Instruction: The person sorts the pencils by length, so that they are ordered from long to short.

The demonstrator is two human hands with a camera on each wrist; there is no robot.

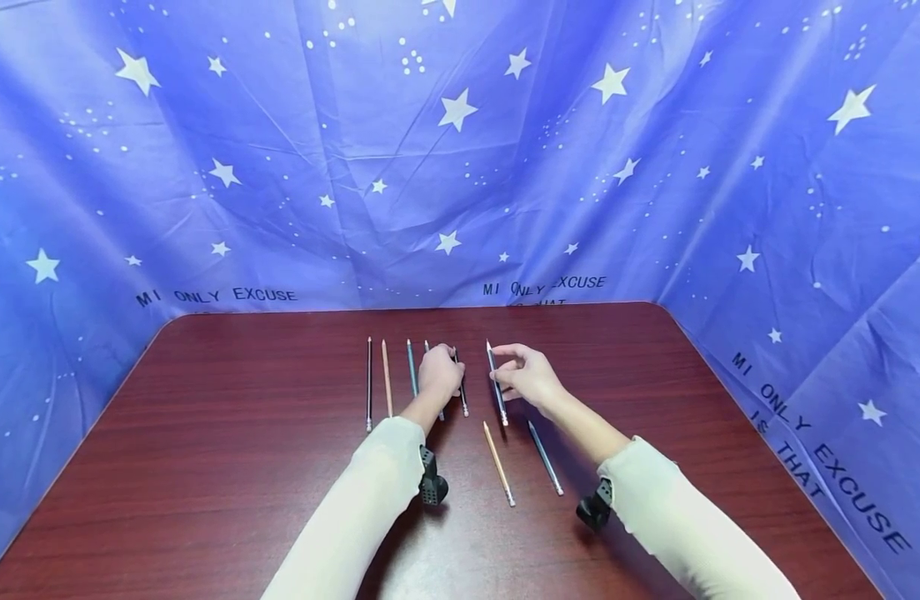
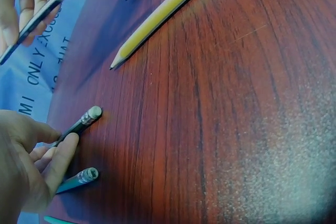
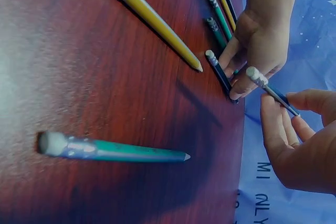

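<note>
My right hand (image 1: 533,379) pinches a dark pencil (image 1: 496,382) between thumb and fingers, raised off the tabletop with its white eraser end toward me. In the right wrist view that pencil (image 3: 275,95) is partly covered by the fingers. To its left, my left hand (image 1: 439,372) holds another dark pencil (image 1: 462,392) by thumb and fingertips, at the table surface. The left wrist view shows this pencil's eraser end (image 2: 93,113) sticking out past the fingertips. A teal pencil (image 2: 79,180) lies beside that hand, partly hidden beneath it.
Left of the hands a black pencil (image 1: 369,383), a tan pencil (image 1: 387,375) and a teal pencil (image 1: 411,362) lie in a row. Nearer me are a yellow pencil (image 1: 499,464) and a green pencil (image 1: 545,457). A starry blue cloth (image 1: 400,167) hangs behind the brown table (image 1: 227,467).
</note>
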